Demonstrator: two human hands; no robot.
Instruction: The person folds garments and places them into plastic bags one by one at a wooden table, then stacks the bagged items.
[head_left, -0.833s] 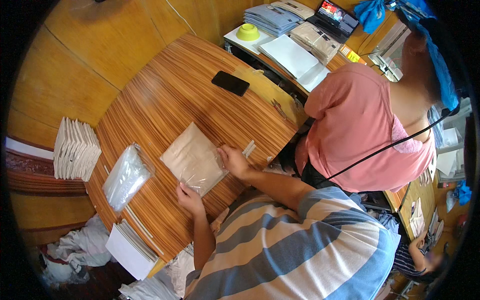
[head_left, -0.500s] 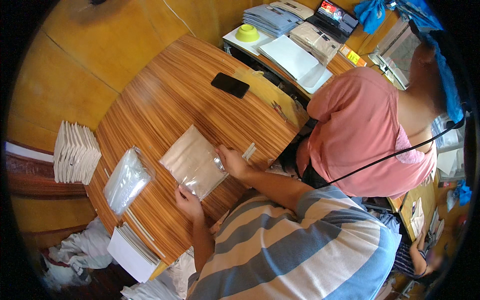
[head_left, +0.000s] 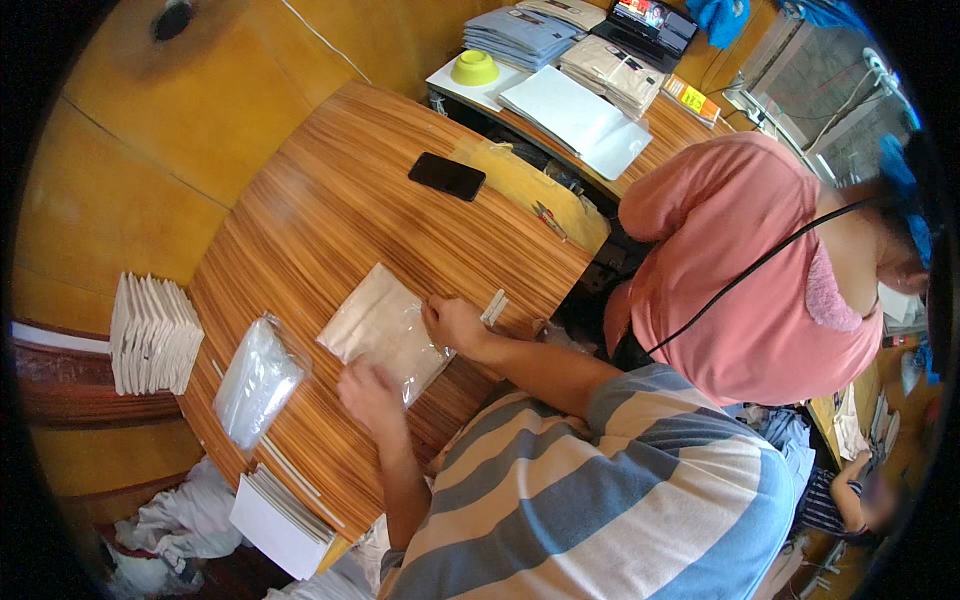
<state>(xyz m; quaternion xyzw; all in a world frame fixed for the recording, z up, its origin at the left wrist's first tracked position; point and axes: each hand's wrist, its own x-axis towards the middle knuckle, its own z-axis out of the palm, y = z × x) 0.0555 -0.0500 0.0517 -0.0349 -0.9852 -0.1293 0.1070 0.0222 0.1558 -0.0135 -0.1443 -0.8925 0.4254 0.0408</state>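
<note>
A folded beige garment in a clear plastic bag point(head_left: 372, 312) lies flat on the wooden table in front of me. At its right edge my right hand point(head_left: 455, 326) has its fingers curled closed on the bag. My left hand point(head_left: 372, 394) is over the near left edge of the bag; its fingers are smeared by motion, so their grip is unclear. To the left lies a stack of clear plastic bags point(head_left: 258, 385), apart from both hands.
A pile of folded beige pieces point(head_left: 152, 335) stands at the table's left edge, with white sheets point(head_left: 280, 525) nearer. Beyond the bag lie a black phone point(head_left: 447, 177) and small snips point(head_left: 549, 220). A person in a pink top point(head_left: 730, 270) sits close at right.
My left hand has moved up and left from the bag's near corner and is now blurred. My right hand stays at the right edge. The person in pink has leaned further right.
</note>
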